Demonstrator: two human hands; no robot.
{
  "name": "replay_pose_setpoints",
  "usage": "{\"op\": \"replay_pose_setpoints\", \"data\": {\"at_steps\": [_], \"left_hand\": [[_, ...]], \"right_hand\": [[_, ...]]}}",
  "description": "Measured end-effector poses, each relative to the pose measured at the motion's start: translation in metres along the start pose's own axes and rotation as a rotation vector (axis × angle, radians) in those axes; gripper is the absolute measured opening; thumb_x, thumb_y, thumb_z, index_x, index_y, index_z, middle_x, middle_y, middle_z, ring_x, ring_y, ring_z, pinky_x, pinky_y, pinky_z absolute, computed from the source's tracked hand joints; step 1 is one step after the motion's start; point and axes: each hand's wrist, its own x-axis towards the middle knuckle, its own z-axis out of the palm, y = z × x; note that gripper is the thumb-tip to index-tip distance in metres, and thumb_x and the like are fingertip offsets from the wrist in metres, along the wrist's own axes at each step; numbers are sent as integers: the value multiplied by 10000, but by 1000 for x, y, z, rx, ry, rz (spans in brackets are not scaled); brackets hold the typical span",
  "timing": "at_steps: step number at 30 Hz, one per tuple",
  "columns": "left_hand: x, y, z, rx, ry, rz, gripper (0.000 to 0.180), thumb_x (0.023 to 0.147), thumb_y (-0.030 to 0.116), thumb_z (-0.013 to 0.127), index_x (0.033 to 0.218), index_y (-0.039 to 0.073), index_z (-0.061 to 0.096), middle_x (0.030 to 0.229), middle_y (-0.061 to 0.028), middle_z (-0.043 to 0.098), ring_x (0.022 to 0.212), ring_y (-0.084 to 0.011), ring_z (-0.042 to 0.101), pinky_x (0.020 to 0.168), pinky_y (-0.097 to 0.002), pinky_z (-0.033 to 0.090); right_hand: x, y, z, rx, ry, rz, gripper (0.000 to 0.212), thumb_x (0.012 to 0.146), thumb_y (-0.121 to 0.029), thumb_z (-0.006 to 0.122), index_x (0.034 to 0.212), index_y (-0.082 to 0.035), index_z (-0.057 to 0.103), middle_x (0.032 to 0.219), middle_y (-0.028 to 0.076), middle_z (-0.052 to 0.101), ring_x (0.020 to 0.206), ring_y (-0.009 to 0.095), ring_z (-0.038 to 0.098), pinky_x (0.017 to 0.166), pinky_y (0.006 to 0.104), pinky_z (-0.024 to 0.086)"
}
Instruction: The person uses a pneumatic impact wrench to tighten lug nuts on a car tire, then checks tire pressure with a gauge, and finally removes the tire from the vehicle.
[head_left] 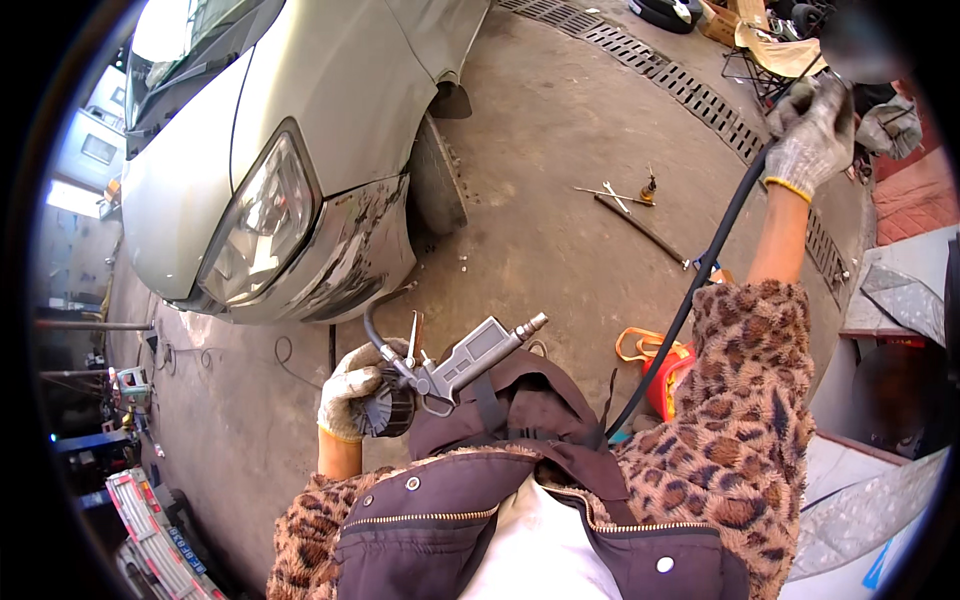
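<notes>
My left hand [350,390], in a pale knit glove, is closed on a grey tyre inflator gun [470,360] in front of my body. A black ridged round part [388,405] sits at its grip end, and a metal connector [532,326] points right. From the gun a short grey hose [372,322] curves up toward the car. Up at the far right, my gloved right hand [812,135] is closed around a long black hose [722,235]. That hose runs down past my right sleeve, and its lower end is hidden by my jacket.
A pale car [340,90] with a scuffed bumper [350,245] and a front wheel [437,185] stands ahead left. On the floor lie a long bar [640,229] and small tools [617,196]. A red and yellow container [668,378] is near my right elbow. A drain grate [690,92] crosses behind.
</notes>
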Motion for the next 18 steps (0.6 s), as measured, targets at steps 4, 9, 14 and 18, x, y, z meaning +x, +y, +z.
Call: {"op": "replay_pose_setpoints", "data": {"at_steps": [4, 9, 14, 18], "left_hand": [[56, 20, 11, -14, 117, 49, 760, 734, 275, 741, 1284, -171, 465, 1127, -261, 641, 942, -295, 674, 856, -375, 551], [170, 55, 30, 43, 86, -5, 711, 757, 259, 723, 1289, -148, 486, 1117, -230, 659, 939, -281, 679, 856, -366, 553], [292, 95, 49, 237, -83, -177, 667, 725, 288, 744, 1211, -135, 572, 1049, -194, 685, 947, -255, 673, 896, -339, 529], [373, 124, 92, 483, -105, -322, 711, 682, 327, 777, 1207, -114, 590, 1029, -160, 690, 955, -223, 673, 890, -320, 522]], "right_hand": [[-54, 81, 46, -430, -951, -36, 303, 971, -223, 536, 1197, -57, 649, 789, 83, 694, 546, 141, 605, 473, 277, 516], [-105, 134, 15, -149, -1524, 623, 416, 931, -127, 654, 1333, -41, 594, 1136, 112, 728, 991, 206, 705, 908, 317, 535], [-65, 175, -19, -210, -1494, 929, 393, 919, -128, 675, 1298, -39, 621, 1114, 103, 729, 1001, 192, 695, 899, 311, 529], [-16, 206, -28, -182, -1451, 878, 414, 901, -123, 681, 1306, -62, 624, 1086, 134, 723, 939, 219, 699, 865, 325, 532]]}}
